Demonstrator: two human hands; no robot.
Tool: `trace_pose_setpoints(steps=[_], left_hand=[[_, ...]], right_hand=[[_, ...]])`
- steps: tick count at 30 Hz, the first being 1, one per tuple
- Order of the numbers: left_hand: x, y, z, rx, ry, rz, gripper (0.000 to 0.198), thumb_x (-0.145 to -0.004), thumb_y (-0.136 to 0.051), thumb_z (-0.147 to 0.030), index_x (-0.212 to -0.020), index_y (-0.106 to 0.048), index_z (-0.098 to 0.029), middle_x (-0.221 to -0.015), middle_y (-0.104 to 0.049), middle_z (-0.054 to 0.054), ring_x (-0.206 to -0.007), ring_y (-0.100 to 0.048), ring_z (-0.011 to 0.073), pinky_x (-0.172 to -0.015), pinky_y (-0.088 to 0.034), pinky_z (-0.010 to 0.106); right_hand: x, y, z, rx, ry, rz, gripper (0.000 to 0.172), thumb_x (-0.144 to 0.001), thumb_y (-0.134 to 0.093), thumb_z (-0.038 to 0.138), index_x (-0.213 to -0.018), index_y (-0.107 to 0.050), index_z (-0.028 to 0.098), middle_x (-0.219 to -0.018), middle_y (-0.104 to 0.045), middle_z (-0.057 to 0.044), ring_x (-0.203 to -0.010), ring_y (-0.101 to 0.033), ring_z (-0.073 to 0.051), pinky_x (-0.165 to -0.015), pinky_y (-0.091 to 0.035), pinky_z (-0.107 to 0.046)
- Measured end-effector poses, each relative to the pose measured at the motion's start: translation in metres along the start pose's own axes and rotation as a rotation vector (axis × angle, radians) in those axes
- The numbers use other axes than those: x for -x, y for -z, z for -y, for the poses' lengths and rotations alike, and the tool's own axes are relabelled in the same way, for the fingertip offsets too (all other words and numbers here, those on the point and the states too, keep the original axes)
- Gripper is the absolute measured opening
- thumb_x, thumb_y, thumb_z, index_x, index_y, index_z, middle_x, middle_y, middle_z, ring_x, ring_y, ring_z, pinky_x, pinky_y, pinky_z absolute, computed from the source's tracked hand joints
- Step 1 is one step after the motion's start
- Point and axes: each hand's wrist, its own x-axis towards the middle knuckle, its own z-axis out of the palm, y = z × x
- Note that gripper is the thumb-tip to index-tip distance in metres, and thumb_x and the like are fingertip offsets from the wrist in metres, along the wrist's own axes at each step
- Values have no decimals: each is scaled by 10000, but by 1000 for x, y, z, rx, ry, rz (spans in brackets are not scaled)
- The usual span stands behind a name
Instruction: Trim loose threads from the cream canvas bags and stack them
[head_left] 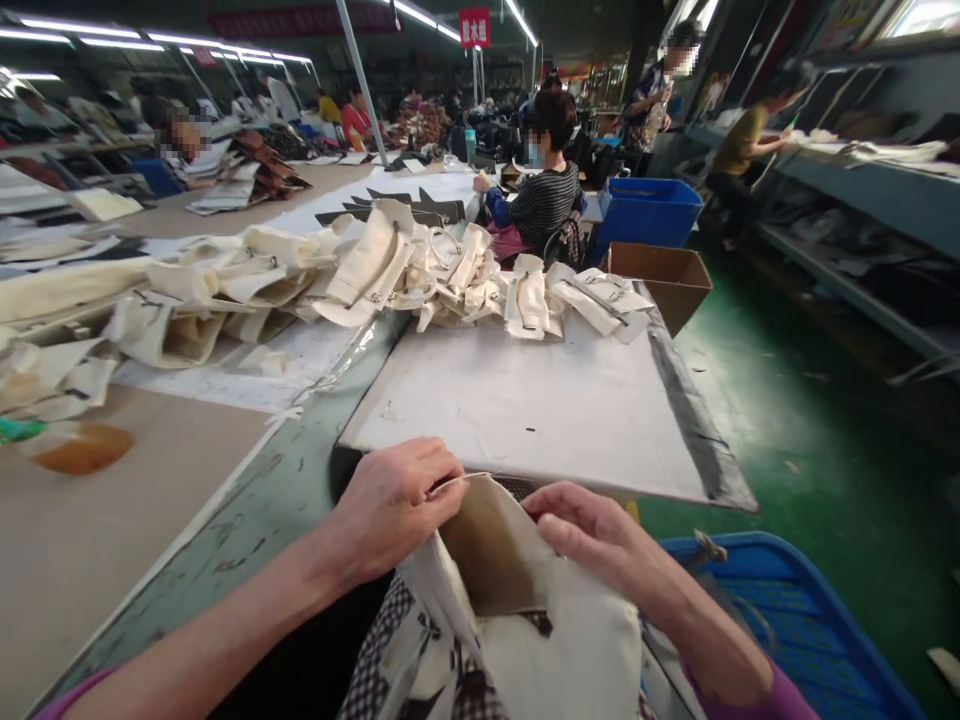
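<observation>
A cream bag piece [592, 640] rests over my lap, its upper part held up and its tan inner side showing. My left hand [401, 500] pinches the top edge at the left corner between thumb and fingers. On the opposite edge, my right hand [589, 525] grips with the thumb in front, and its curled fingers are partly hidden behind the material. The piece hangs open between both hands, close to the near edge of the white-topped table [525, 400]. A checked cloth [375, 650] shows beneath it.
Cream bag pieces with zippers [367, 260] lie heaped across the tables ahead. A blue plastic basket [795, 620] stands low at my right. A cardboard box [660, 280] and a blue bin [649, 210] are beyond the table. A person in a striped top [547, 195] sits ahead.
</observation>
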Motion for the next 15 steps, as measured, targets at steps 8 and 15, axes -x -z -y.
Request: trace_pose_setpoints(steps=[8, 15], left_hand=[[-5, -7, 4, -33, -16, 50, 219, -847, -482, -206, -691, -633, -177, -686, -569, -21, -663, -522, 119, -613, -344, 229], [-8, -11, -4, -28, -93, 81, 235, -870, -473, -185, -702, -637, -165, -711, -562, -3, -676, -515, 125, -617, -342, 237]], right_hand=[[41, -7, -9, 314, 58, -157, 163, -712, -593, 71, -689, -499, 202, -837, -600, 13, -820, -579, -143, -779, -454, -260], [34, -10, -25, 528, -91, -273, 229, -693, -600, 136, -891, -515, 212, -793, -576, 33, -613, -527, -113, -577, -451, -238]])
